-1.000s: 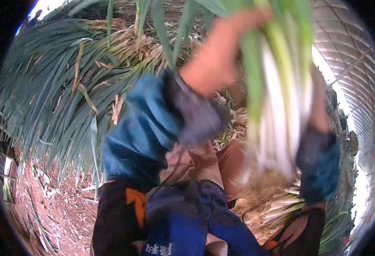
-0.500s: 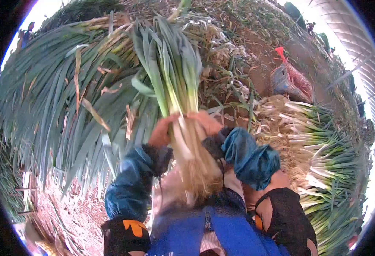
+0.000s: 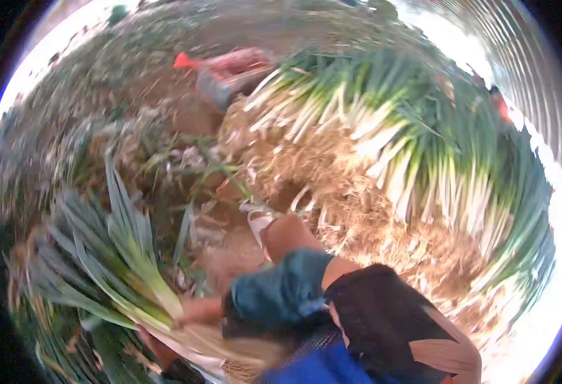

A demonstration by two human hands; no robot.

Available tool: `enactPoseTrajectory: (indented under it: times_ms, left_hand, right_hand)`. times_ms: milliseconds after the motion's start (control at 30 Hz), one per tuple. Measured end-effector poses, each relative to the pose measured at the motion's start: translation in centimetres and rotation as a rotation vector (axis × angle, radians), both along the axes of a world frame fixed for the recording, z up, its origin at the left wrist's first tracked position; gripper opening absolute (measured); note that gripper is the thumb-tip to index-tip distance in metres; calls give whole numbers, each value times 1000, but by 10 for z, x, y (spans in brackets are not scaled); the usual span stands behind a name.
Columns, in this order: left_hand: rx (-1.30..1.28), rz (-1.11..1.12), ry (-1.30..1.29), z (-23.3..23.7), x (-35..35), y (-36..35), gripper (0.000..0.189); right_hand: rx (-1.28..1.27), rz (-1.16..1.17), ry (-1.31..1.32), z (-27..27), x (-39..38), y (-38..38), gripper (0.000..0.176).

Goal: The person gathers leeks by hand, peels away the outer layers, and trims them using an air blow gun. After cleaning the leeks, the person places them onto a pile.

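- Green onion bundle (image 3: 127, 269) lay low at left, lowered from upright a half-second earlier.
- Right hand (image 3: 196, 311) clasped its stalks; left hand (image 3: 156, 344) sat beneath, grip indeterminable.
- View had swung toward the trimmed onion pile (image 3: 409, 147).

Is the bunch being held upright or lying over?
Lying over: the leek bunch slants, leaves fanning up-left, pale stems low by the right hand.

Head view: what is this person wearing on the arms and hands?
The right arm wears a teal-blue oversleeve below a black sleeve, with a dark cuff at the wrist. The right hand is bare, no glove. The left hand is mostly hidden and blurred.
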State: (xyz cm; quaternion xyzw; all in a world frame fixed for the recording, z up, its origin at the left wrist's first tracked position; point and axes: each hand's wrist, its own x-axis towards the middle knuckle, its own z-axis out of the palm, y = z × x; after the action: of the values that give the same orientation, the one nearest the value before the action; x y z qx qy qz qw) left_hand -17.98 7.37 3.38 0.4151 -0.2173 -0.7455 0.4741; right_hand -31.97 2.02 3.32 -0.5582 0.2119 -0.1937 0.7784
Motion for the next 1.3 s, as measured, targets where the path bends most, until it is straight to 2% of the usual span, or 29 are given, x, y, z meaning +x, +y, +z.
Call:
enactPoseTrajectory:
  times_ms: [33, 100, 167, 267, 400, 567, 733, 900, 1000, 1033, 1133, 1167, 1200, 1233, 1267, 1300]
  left_hand:
    - [-1, -31, -27, 2, -6, -4, 35]
    - [15, -83, -61, 4, -17, -7, 35]
    - [15, -144, -85, 7, -36, -11, 35]
    - [-1, -241, -131, 16, -62, -15, 35]
    - [-28, -332, -186, 25, -97, -16, 36]
    - [-74, -422, -279, 41, -157, -32, 36]
    - [-198, -515, -401, 80, -237, -65, 37]
    - [-452, -672, -474, 133, -340, -108, 39]
    - [-622, -792, -470, 148, -409, -133, 39]
    - [-679, -839, -461, 152, -433, -143, 40]
    - [-767, -979, -406, 129, -513, -167, 41]
    - [-762, -1033, -376, 105, -544, -174, 41]
    - [-756, -1086, -354, 78, -575, -178, 41]
    - [-748, -1122, -346, 50, -600, -179, 42]
    - [-718, -1151, -317, 10, -624, -180, 42]
    - [-699, -1155, -311, -23, -635, -176, 42]
  right_hand:
    - [-119, -243, -59, -28, 20, 11, 85]
    - [-140, -224, 134, 7, -2, 16, 99]
    - [-84, -155, 328, -2, -4, 29, 102]
    - [-231, -26, 479, -14, 7, 34, 101]
    - [-322, -25, 395, 3, -11, 29, 99]
    - [-457, -223, 207, 53, -94, 19, 97]
    - [-651, -451, 54, 113, -191, 15, 95]
    - [-863, -760, -33, 168, -286, 31, 93]
    - [-918, -1017, -27, 192, -350, 39, 92]
    - [-915, -1083, -50, 202, -372, 42, 85]
    - [-570, -1423, -261, 215, -484, 26, 65]
    - [-442, -1553, -323, 208, -527, 17, 59]
    - [-482, -1633, -14, 188, -581, 5, 46]
    - [-402, -1726, 30, 169, -621, 7, 40]
    - [-335, -1807, 211, 143, -657, 6, 45]
    - [-289, -1871, 577, 110, -691, 6, 50]
